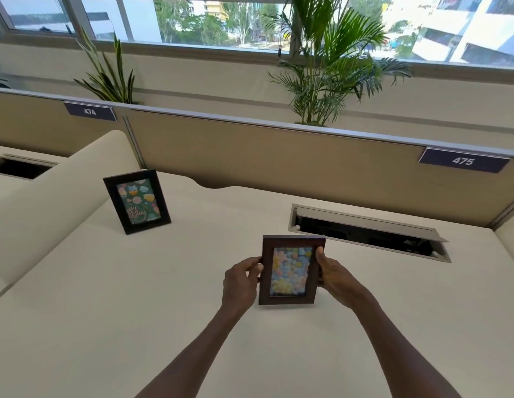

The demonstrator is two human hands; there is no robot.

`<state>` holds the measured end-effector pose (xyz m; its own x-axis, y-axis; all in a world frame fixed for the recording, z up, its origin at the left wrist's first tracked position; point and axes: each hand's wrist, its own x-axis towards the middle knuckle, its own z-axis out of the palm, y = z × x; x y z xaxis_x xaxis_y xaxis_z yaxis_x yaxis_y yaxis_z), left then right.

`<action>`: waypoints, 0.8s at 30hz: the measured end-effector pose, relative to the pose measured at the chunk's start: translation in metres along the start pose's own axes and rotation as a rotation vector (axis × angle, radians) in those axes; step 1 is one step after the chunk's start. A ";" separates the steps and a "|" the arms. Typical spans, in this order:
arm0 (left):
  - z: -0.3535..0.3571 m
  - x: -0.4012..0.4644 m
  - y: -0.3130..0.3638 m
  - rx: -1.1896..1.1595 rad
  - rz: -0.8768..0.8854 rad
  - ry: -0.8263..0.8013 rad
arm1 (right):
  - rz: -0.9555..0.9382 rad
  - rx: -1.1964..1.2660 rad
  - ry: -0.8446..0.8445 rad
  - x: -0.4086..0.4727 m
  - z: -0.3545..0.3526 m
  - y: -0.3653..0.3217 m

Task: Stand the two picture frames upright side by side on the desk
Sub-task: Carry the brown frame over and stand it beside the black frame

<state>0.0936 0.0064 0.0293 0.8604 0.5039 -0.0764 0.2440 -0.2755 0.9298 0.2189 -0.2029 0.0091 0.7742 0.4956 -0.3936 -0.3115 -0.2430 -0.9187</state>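
Brown wood borders the brown frame (291, 270) held at about 6 o'clock on the pale counter (106, 297), portrait way up with its pastel flower print facing the camera. The left hand (240, 284) pinches its left edge and the right hand (334, 278) clasps its right edge, thumb on the front of the moulding; each grip is closed on the frame, not spread wide. Whether its bottom edge touches the counter or hangs just above it cannot be told from this angle.

1 of the 2 frames looks finished: the black frame (137, 201), showing a green birthday card, stands upright by itself at about 10 o'clock, leaning back a little as if on a rear prop. What remains, by my reading, is to stand the brown frame and bring it beside the black one, since the 2 are well apart now.

Hidden points: neither frame's back shows, so no stand or prop on either can be confirmed. Fingers behind the brown frame are out of sight. An open cable tray (370, 234) sits at about 2 o'clock, its inside too dark to read. Both forearms are cut off at the bottom edge.
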 end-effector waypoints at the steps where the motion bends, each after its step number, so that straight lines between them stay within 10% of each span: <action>1: -0.005 0.004 0.000 -0.003 0.001 0.017 | -0.009 0.011 -0.016 0.004 0.005 -0.006; 24: -0.169 0.194 -0.061 -0.068 -0.011 0.396 | -0.202 0.111 -0.117 0.223 0.212 -0.130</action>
<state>0.1698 0.2592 0.0190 0.6156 0.7868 0.0458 0.2109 -0.2204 0.9523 0.3152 0.1156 0.0332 0.7602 0.6191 -0.1969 -0.2206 -0.0391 -0.9746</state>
